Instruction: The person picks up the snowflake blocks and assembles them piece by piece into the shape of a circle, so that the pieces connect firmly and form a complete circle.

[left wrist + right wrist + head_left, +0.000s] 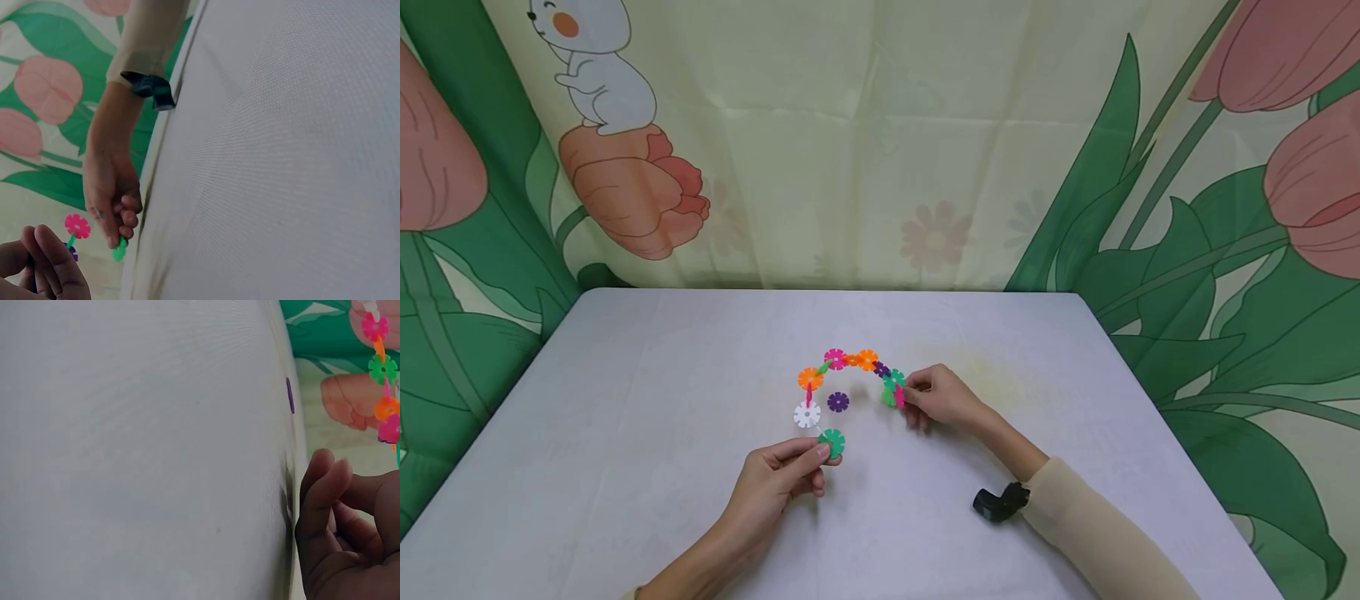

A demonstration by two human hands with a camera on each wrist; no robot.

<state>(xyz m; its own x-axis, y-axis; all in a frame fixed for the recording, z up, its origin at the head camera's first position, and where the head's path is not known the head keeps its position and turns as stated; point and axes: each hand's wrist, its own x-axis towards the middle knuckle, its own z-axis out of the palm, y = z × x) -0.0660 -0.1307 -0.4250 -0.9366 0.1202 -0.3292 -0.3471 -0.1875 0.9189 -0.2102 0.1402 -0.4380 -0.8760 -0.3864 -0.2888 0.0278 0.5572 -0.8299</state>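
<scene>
An arched chain of interlocking plastic snowflake discs (867, 359), in orange, pink, purple, green and white, is held between both hands over the white table. My left hand (778, 477) pinches the teal-green disc (833, 442) at the chain's near-left end, beside a white disc (807, 414). At the right end, my right hand (943, 396) pinches a pink disc (899, 397) next to green ones. A loose purple disc (838, 402) lies on the table inside the arch; the right wrist view catches this purple disc (290, 395) edge-on. Fingers hide part of each end disc.
The white-covered table (662, 375) has its far edge against a curtain (820, 167) printed with tulips and a white animal. A black wrist device (1000, 502) sits at the right cuff, low over the table.
</scene>
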